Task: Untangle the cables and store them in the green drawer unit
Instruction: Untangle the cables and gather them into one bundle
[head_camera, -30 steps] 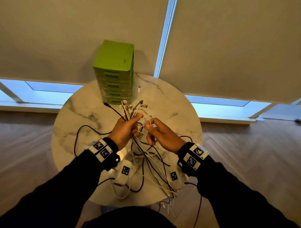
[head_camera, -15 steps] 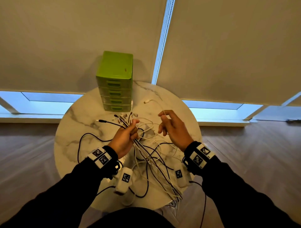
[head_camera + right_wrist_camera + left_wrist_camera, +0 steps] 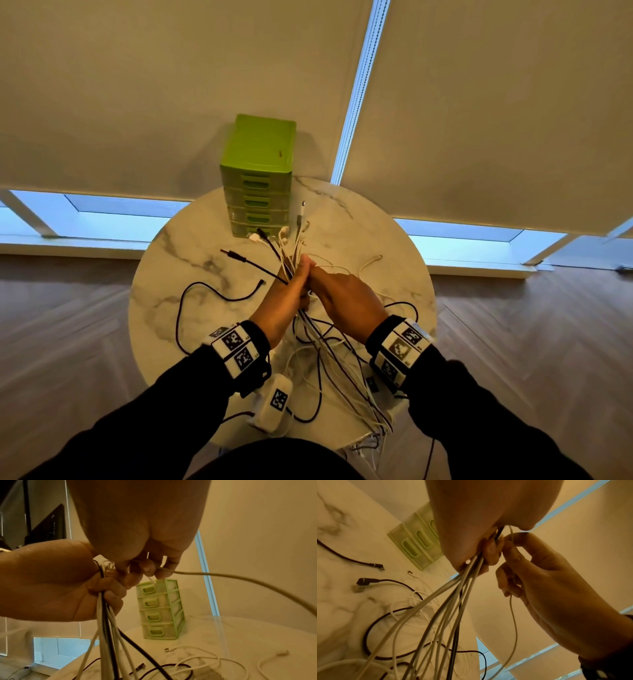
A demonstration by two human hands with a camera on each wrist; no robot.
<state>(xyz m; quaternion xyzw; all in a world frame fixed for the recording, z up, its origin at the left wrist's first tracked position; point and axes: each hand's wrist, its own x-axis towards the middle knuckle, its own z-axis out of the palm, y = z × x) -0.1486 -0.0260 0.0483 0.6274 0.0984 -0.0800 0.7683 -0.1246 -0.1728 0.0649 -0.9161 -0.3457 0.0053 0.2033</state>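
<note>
My left hand (image 3: 287,301) grips the bundle of cables (image 3: 447,601) in a closed fist, in front of the green drawer unit (image 3: 257,178) on the table (image 3: 387,240). My right hand (image 3: 346,298) pinches one thin white cable (image 3: 240,578) beside that fist. I judge it best to draw this strand out slowly, loosening my left grip if it snags.

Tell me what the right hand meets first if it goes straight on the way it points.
Right hand already touches the left hand and its cable bundle; those come first, probably.
</note>
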